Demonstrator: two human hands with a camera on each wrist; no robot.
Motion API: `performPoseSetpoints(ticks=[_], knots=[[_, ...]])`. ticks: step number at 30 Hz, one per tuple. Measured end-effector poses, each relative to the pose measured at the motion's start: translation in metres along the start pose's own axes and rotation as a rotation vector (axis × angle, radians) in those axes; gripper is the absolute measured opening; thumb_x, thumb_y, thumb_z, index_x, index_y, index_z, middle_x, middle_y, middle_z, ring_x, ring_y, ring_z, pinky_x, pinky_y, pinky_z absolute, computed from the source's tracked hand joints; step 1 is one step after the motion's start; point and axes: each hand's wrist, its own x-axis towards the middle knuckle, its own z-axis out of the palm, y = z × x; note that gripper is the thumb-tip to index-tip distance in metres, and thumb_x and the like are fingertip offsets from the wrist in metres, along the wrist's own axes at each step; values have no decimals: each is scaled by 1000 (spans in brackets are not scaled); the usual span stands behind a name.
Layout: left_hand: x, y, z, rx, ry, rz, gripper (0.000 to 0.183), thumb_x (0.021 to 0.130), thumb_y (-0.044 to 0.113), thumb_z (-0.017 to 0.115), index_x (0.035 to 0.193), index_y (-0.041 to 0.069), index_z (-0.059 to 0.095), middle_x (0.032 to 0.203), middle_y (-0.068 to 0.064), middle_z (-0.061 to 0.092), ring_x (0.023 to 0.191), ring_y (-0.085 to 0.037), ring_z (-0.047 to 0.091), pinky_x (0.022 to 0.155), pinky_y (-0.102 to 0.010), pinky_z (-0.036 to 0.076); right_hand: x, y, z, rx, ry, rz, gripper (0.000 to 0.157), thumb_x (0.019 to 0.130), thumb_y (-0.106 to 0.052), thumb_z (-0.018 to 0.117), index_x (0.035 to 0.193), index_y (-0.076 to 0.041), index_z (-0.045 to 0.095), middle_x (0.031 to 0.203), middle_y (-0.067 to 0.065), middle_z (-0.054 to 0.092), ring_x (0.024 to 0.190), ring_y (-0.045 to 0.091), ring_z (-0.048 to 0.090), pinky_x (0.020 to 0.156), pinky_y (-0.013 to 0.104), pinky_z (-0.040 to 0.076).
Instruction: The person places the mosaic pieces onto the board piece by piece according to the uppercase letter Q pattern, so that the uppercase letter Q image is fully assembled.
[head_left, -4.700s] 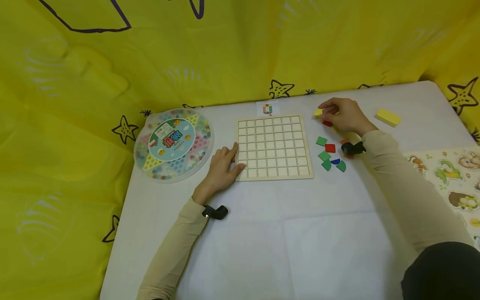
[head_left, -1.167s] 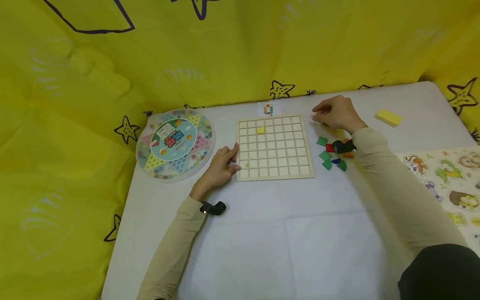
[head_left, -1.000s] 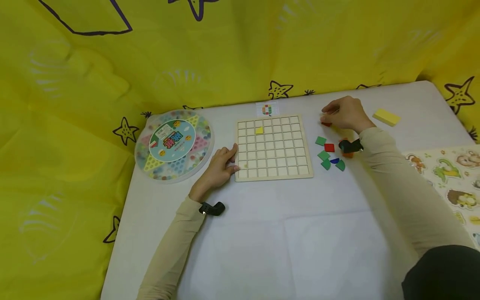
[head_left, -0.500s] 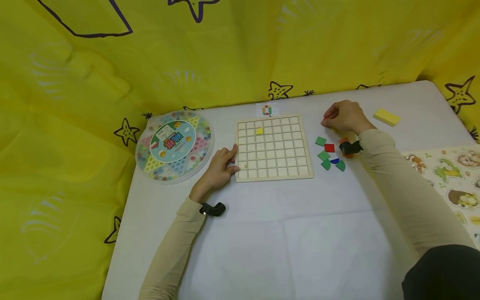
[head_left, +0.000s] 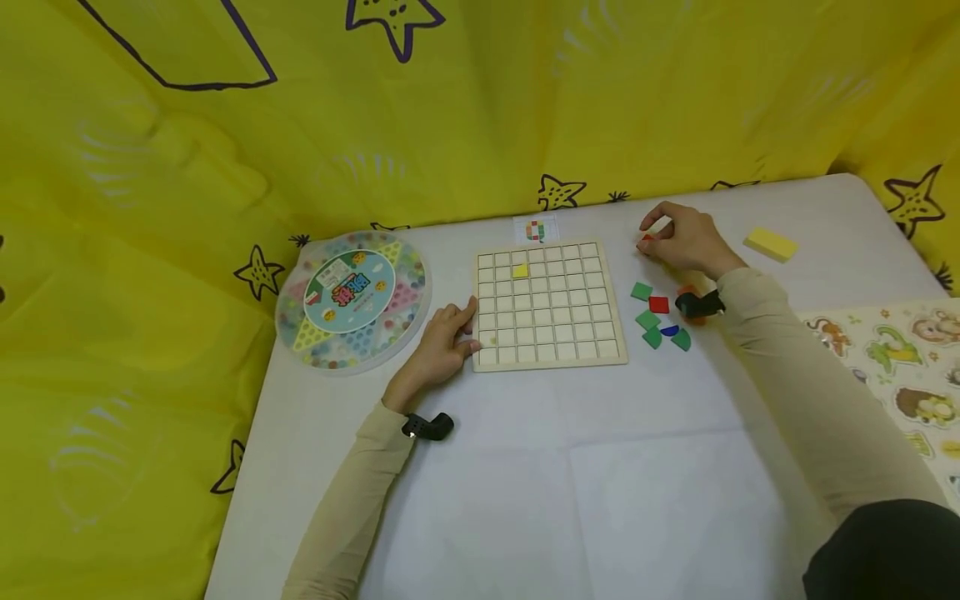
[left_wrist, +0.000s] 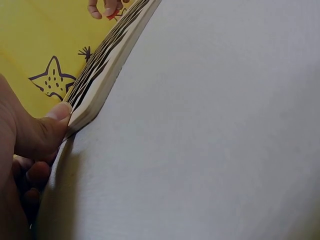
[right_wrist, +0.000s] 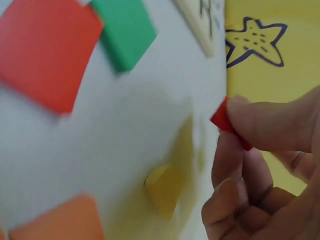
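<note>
A square wooden grid board [head_left: 555, 304] lies on the white-covered table, a yellow piece [head_left: 521, 271] in one of its upper-left cells. My left hand [head_left: 442, 342] rests against the board's left side, thumb and index finger touching its edge. In the left wrist view the thumb [left_wrist: 47, 132] presses at the board's corner [left_wrist: 82, 117]. My right hand [head_left: 686, 237], right of the board's far corner, pinches a small red tile [right_wrist: 225, 119] between thumb and fingertips. Below it lie a red square [head_left: 658, 305], green tiles [head_left: 648, 320], a blue piece [head_left: 670, 331] and orange pieces partly hidden by the wrist strap.
A small pattern card [head_left: 536, 229] lies just beyond the board. The round Chinese checkers box [head_left: 352, 300] is at the left, a yellow block [head_left: 771, 244] at the right. An animal picture sheet [head_left: 892, 358] covers the right edge. Yellow cloth [head_left: 480, 100] hangs behind.
The yellow piece has gone from beside my right hand onto the board. My right hand has come back to the right and picked up a red tile. My left hand stays at the board's edge.
</note>
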Motion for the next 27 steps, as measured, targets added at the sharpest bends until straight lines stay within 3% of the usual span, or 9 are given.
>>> performPoseSetpoints(ticks=[6,10,15,27], knots=[[-2,-1,2,12,20,23,75,98,8,71,162,-4,33,101,-12,54,91,-22,36,88,-35,25,0,-10,6,79,40,-17,33,100,-30,73,121,-5,71,102,12,74,91,23,58,72,34,43],[-5,-1,2,23,31,32,75,97,8,71,161,-5,34,100,-11,54,90,-22,36,88,-35,25,0,-18,14,141,-23,-14,39,98,-29,77,128,-5,72,111,12,75,98,19,61,76,30,46],[-6,-2,3,17,28,21,75,98,8,70,162,-3,33,101,-10,54,90,-22,36,88,-35,25,2,-25,27,180,-94,-20,44,96,-24,80,135,-6,70,122,17,73,109,25,64,91,32,46],[-4,3,0,11,20,25,75,99,10,70,163,-1,33,102,-10,54,92,-23,37,90,-36,25,11,-49,56,213,-81,-86,39,98,-19,78,132,-2,71,123,21,71,111,32,65,98,38,49]])
